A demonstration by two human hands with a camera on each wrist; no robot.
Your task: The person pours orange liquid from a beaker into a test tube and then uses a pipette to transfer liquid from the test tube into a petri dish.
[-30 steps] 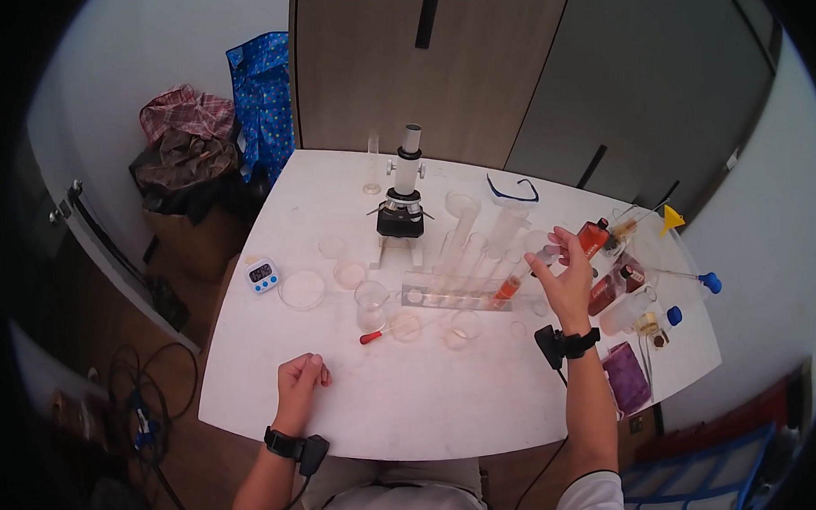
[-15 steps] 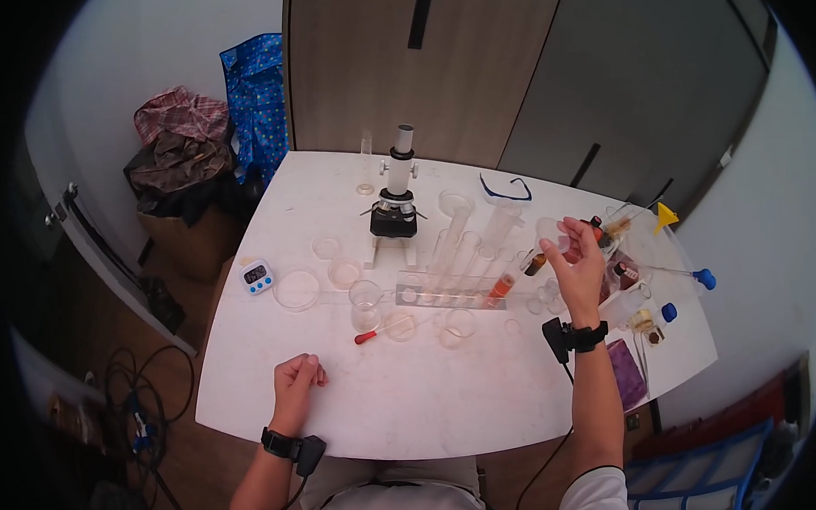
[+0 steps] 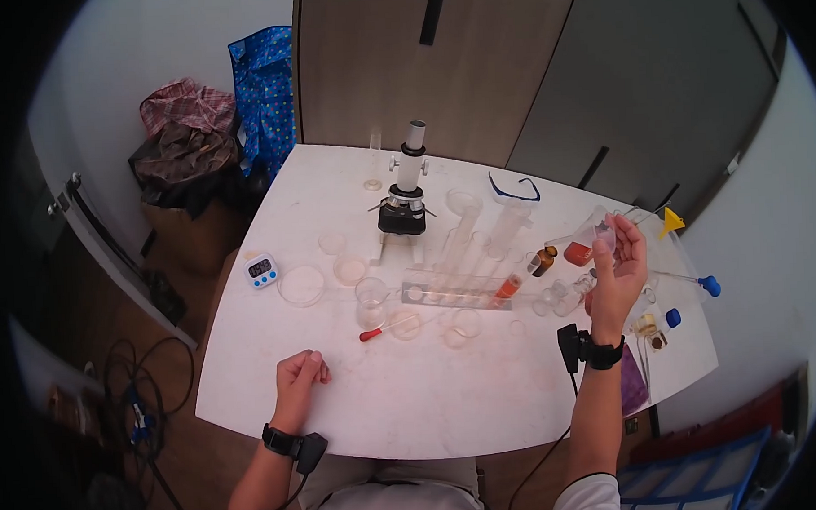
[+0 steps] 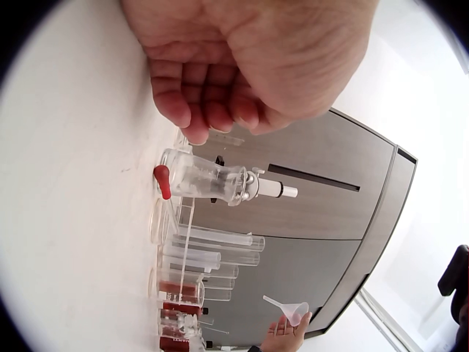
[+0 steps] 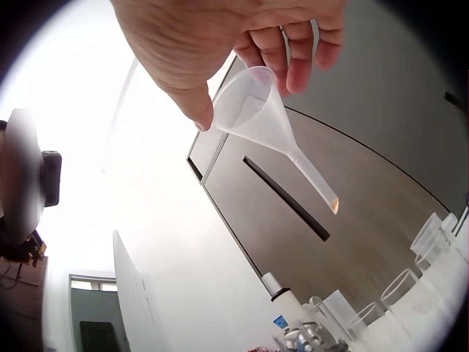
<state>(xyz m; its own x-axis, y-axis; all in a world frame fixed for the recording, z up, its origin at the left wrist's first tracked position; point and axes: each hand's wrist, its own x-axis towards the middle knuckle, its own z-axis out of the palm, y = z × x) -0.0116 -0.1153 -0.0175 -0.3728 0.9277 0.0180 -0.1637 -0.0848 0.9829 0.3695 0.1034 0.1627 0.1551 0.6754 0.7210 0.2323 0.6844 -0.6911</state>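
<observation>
My right hand [image 3: 620,279] holds a translucent funnel [image 5: 256,110] by its rim between thumb and fingers, raised over the right side of the table. In the right wrist view, the funnel's stem slants down with an orange trace at its tip. To the left stands a clear rack [image 3: 418,295]; a tube of orange-red liquid [image 3: 507,289] is at its right end. A brown bottle [image 3: 543,261] is behind that tube. My left hand [image 3: 300,377] rests at the table's front left, fingers loosely curled and holding nothing.
A microscope [image 3: 402,215] stands at the back, with a beaker [image 3: 371,301] and red-bulbed dropper [image 3: 371,334] in front. A timer [image 3: 262,272] lies left. Red-liquid containers, a yellow funnel [image 3: 672,222] and a blue-capped bottle [image 3: 673,318] crowd the right.
My right hand has moved right with the funnel, away from the rack and the tube of orange-red liquid. My left hand stays where it was.
</observation>
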